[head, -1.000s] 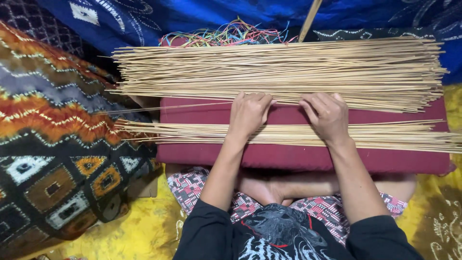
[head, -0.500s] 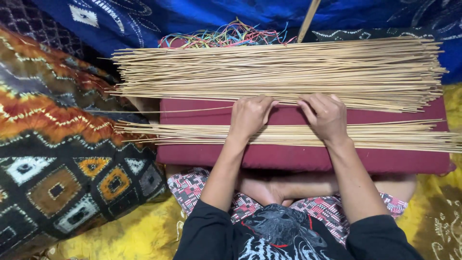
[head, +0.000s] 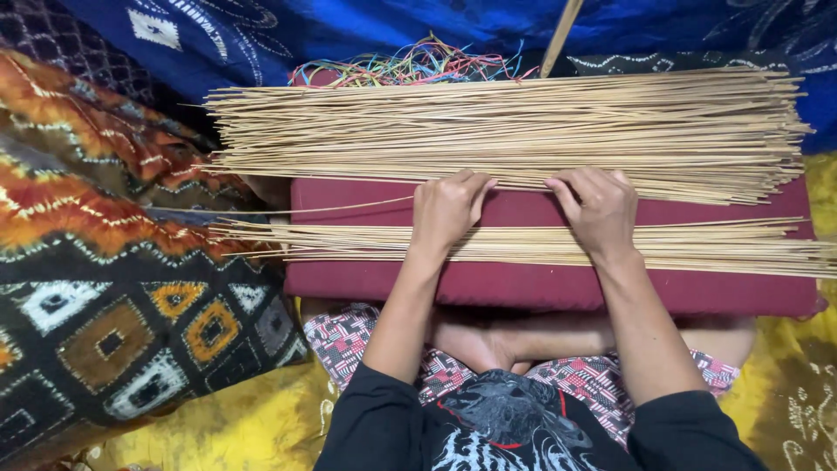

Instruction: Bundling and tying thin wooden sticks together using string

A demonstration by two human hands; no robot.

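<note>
So the setup is a dark red cushion (head: 540,288) lying across the person's lap, and it works as the tray for everything: two separate lots of thin pale sticks lie on it, all running left to right. The big pile of sticks (head: 506,131) sits just beyond both hands' fingertips, way too many to count. The smaller row of sticks (head: 715,249) runs under the wrists, on the near side of the knuckles, a flat layer a good bit thinner than the far pile.

Left hand (head: 447,212) is curled, fingers bent down, and it's pinching a single loose stick (head: 296,209) that trails off to its left past the cushion's edge. Right hand (head: 600,212) is curled the same way, fingertips on the near edge of the big pile; can't tell whether it actually grips a stick or just rests there.

Beyond the big pile, further from the hands, there's one tangle of coloured strings (head: 401,65) and one thicker wooden rod (head: 560,37) sticking up. Left of the left hand is a patterned orange and black cloth (head: 113,262).
</note>
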